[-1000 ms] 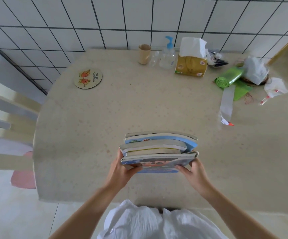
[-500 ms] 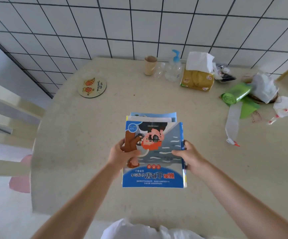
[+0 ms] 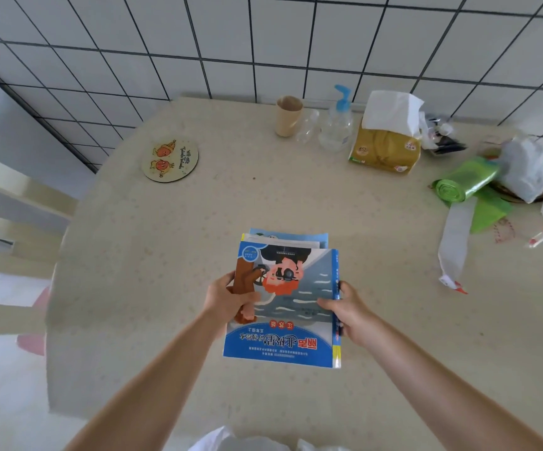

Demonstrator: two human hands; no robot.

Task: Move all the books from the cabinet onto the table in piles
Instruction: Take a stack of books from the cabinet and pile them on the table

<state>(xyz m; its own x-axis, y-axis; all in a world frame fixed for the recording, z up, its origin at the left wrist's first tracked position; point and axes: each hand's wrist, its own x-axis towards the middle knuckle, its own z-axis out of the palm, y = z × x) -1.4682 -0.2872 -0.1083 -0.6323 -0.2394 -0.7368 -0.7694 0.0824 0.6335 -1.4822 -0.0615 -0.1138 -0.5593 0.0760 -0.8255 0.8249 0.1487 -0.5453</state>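
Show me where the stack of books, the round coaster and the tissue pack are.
stack of books (image 3: 299, 307), head view, on the top cover.
round coaster (image 3: 170, 160), head view, on its printed face.
tissue pack (image 3: 384, 151), head view, on its yellow wrapper.

Gripping a book pile (image 3: 283, 307) from both sides above the table (image 3: 166, 255): left hand (image 3: 227, 299) at the left edge, thumb on the top cover; right hand (image 3: 348, 312) at the right edge. Showing the blue cover upside down. Standing along the tiled wall: cup (image 3: 289, 115), pump bottle (image 3: 336, 125), tissue pack (image 3: 387, 141). Lying at far left: round coaster (image 3: 170, 160). Lying at right: green bag roll (image 3: 465, 179).
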